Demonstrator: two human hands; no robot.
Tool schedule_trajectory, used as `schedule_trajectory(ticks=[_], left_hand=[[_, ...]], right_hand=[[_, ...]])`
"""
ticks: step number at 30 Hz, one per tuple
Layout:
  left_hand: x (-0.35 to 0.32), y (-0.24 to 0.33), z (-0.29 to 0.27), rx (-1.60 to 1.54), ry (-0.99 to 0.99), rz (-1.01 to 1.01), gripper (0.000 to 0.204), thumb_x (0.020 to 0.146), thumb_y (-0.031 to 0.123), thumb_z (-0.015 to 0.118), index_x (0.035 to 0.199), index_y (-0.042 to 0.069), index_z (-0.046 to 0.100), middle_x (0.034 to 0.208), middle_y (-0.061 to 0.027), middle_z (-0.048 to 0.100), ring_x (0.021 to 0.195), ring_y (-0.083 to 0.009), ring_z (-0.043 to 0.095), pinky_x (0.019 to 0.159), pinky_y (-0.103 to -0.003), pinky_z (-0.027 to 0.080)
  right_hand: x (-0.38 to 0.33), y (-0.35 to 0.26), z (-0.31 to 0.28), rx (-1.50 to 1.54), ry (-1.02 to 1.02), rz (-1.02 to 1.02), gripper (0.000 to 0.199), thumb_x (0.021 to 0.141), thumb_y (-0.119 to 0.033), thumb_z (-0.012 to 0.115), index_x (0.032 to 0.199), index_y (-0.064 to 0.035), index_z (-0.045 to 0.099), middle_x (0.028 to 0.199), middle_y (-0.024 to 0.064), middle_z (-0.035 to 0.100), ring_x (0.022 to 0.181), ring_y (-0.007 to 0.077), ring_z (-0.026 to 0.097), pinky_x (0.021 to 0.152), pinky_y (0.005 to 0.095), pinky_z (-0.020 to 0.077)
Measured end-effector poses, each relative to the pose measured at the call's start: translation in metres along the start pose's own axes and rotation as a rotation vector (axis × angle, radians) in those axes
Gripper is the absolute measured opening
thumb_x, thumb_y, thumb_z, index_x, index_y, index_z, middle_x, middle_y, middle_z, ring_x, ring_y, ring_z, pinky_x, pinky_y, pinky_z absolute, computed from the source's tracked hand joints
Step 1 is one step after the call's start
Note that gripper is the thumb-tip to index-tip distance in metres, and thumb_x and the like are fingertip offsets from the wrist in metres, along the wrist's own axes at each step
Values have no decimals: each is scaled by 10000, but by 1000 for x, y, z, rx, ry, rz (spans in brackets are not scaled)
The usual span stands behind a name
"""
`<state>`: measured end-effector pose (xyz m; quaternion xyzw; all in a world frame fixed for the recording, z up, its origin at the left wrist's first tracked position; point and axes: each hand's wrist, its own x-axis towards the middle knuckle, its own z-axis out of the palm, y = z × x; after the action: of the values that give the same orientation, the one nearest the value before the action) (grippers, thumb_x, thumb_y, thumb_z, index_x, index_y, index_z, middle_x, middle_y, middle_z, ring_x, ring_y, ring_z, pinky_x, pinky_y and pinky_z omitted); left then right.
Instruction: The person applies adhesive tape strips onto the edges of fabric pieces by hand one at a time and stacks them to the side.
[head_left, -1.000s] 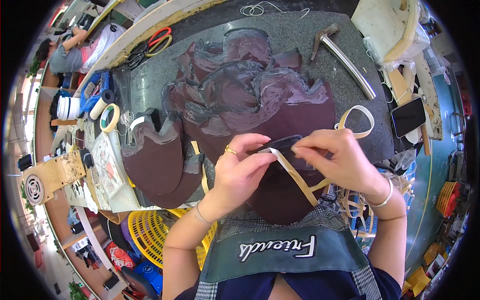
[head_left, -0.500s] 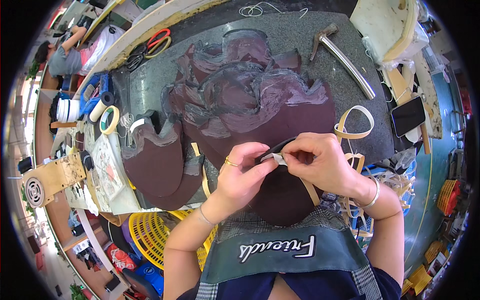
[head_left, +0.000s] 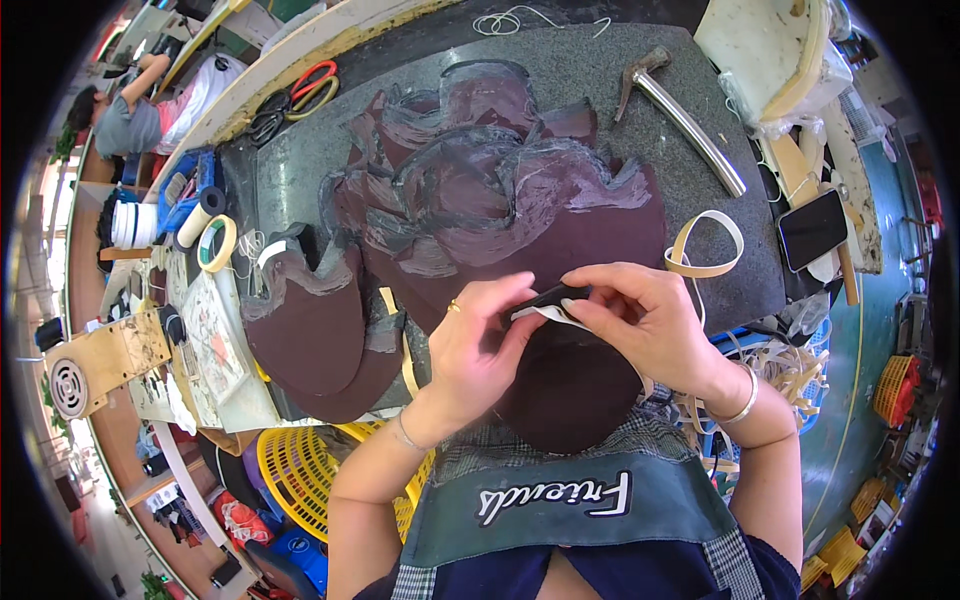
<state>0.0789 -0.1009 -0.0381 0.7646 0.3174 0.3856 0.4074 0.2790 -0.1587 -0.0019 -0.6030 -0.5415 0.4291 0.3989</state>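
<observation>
We've got the stone slab (head_left: 600, 70) dead centre with the pile of leather pieces (head_left: 480, 190) on it. Hammer (head_left: 680, 115) lies on the slab at 1 o'clock, phone (head_left: 812, 228) off its edge at 3, scissors (head_left: 290, 95) at 11, tape roll (head_left: 216, 243) at 9, and the basket (head_left: 300, 470) sits below at 7.

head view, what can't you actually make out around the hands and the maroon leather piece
- Head view: where the pale strip runs under the left hand and right hand; the fingers cover it.
- The near edge of the maroon leather piece is hidden by the apron bib.
- The hammer head's face is too small to read.
- The yellow basket is partly behind the left forearm, its contents unseen.
</observation>
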Motion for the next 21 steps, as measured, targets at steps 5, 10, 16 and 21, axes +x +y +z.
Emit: schedule_trajectory(ticks=[5,10,16,21], left_hand=[[-1,0,-1,89,-17,159,258,741,-144,733,928,33,717,1040,-109,626,809,-167,656,679,-265,537],[-3,-1,-2,71,-60,144,280,744,-158,718,947,36,725,1088,-129,597,831,-175,650,682,-265,538],[-2,-5,-3,65,-50,191,270,742,-146,731,938,40,720,1067,-123,612,801,-176,644,670,-270,534],[1,-1,-1,62,34,160,327,753,-110,760,1028,50,682,973,-92,646,812,-151,654,675,-228,520]], right_hand=[[1,-9,0,63,50,79,150,824,-94,759,909,12,696,749,63,645,584,81,574,520,242,445],[0,-9,1,-120,-28,-85,107,822,-65,732,873,18,687,732,80,642,586,106,591,538,246,462],[-4,2,0,25,2,98,62,857,-37,679,883,16,659,730,31,621,634,46,574,548,218,450],[-5,5,-23,838,-117,248,93,977,-54,569,1061,-17,552,867,5,591,660,7,534,521,168,393]])
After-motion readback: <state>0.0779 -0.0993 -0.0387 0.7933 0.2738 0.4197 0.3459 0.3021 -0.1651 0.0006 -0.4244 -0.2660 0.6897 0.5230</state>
